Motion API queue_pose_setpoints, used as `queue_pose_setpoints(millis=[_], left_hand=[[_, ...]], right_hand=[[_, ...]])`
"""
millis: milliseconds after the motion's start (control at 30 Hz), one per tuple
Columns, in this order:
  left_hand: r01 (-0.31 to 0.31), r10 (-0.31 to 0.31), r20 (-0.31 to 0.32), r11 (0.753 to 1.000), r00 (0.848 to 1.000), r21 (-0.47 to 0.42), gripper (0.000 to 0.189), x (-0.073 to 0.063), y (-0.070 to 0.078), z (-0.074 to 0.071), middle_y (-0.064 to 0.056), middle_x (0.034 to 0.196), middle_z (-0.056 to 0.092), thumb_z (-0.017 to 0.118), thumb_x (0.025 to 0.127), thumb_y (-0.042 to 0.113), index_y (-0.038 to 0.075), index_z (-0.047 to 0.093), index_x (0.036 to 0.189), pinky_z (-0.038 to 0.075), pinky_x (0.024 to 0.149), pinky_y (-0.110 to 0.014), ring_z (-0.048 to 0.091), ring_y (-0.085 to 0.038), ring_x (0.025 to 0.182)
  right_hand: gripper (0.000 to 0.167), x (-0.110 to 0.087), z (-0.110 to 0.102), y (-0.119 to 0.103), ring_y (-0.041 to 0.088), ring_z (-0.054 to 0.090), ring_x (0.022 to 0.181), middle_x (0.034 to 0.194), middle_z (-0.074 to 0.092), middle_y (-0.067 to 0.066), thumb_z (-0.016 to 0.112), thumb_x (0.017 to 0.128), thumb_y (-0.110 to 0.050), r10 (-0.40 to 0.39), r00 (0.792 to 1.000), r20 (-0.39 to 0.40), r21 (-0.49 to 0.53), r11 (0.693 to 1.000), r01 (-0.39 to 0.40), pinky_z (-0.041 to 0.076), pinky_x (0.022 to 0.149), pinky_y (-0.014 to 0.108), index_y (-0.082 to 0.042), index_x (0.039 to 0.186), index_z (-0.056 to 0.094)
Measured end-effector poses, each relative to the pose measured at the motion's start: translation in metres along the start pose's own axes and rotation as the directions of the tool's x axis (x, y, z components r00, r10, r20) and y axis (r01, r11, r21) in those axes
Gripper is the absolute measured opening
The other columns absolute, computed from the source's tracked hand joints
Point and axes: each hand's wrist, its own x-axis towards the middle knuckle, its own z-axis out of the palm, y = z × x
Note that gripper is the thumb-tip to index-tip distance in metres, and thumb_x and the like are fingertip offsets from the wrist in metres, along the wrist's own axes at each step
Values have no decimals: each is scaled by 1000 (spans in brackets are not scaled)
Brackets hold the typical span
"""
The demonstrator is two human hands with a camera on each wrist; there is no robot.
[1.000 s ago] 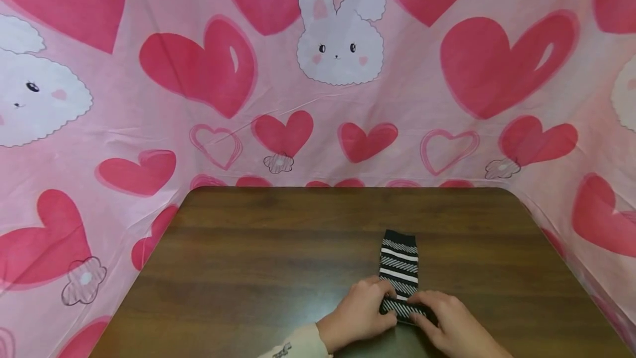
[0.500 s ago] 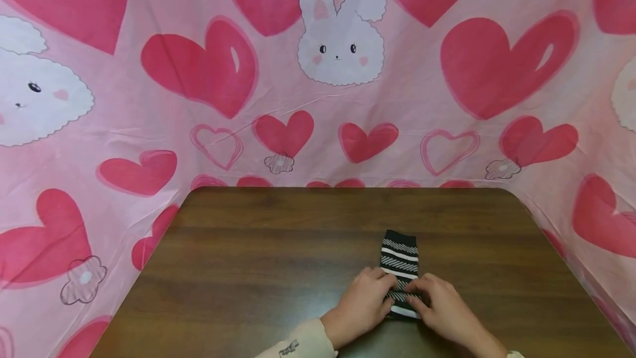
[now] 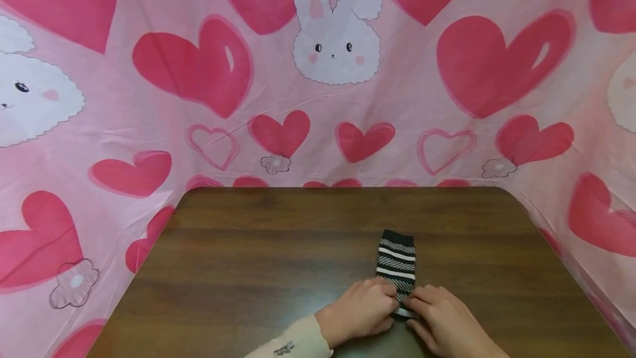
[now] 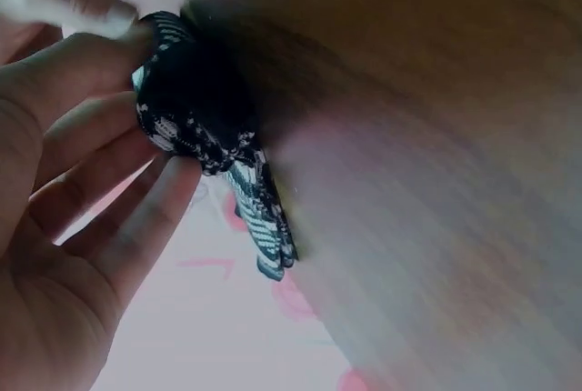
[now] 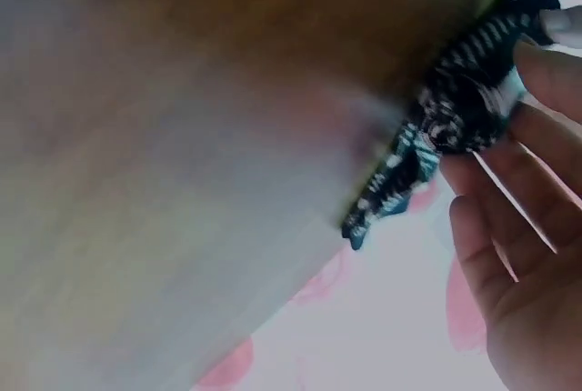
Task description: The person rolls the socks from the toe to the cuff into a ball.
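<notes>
A black sock (image 3: 396, 261) with white and hatched stripes lies lengthwise on the wooden table, its dark far end flat. At its near end, my left hand (image 3: 359, 309) grips the left side and my right hand (image 3: 449, 319) grips the right side. Seen from the left wrist, the near part of the sock (image 4: 195, 91) is bunched into a thick roll, with fingers curved against it. The right wrist view also has the bunched sock (image 5: 464, 91) between thumb and fingers, its flat part stretching away. My fingers hide part of the near edge.
The brown wooden table (image 3: 258, 253) has rounded far corners. Behind and on both sides hangs a pink cloth (image 3: 338, 104) printed with hearts and rabbit faces. A cream sleeve (image 3: 298, 341) covers the left forearm.
Both hands moved up along the sock with its near end, then came slightly back toward the near edge. The near fold looks different under the fingers; the far end has stayed put.
</notes>
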Motion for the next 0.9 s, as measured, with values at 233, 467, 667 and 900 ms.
queue_pose_setpoints(millis=[233, 467, 667, 900], left_hand=[[72, -69, 61, 996, 996, -58, 26, 5, -1, -1, 12, 81, 55, 88, 73, 38, 24, 70, 86, 47, 63, -17, 54, -2, 73], [195, -193, 28, 972, 981, -128, 31, 8, 0, 5, 8, 80, 59, 83, 66, 23, 17, 62, 87, 46, 56, -19, 55, -4, 68], [305, -319, 35, 862, 947, -406, 30, 4, -1, 8, 13, 68, 53, 79, 67, 15, 15, 59, 88, 36, 50, -13, 42, 2, 55], [486, -463, 214, 618, 860, -618, 16, -1, -6, 2, 16, 69, 58, 77, 76, 18, 18, 68, 89, 41, 61, -16, 45, 1, 54]], right_hand=[[41, -3, 5, 1, 7, 53, 78, 95, 57, -11, 92, 65, -35, -23, 1000, -12, -39, 999, 23, 50, 65, 33, -16, 95, 71], [48, 1, 11, -2, 14, 57, 77, 92, 58, -4, 92, 64, -37, 16, 1000, -24, -155, 988, -20, 52, 68, 36, -13, 96, 65], [44, -1, 7, -7, 8, 61, 82, 94, 63, -8, 90, 69, -24, 159, 987, -2, -17, 987, -159, 54, 69, 35, -16, 102, 63], [21, -2, 2, -9, -2, 57, 83, 97, 61, -20, 78, 90, -29, 331, 941, 67, 284, 898, -336, 51, 66, 28, -28, 104, 63]])
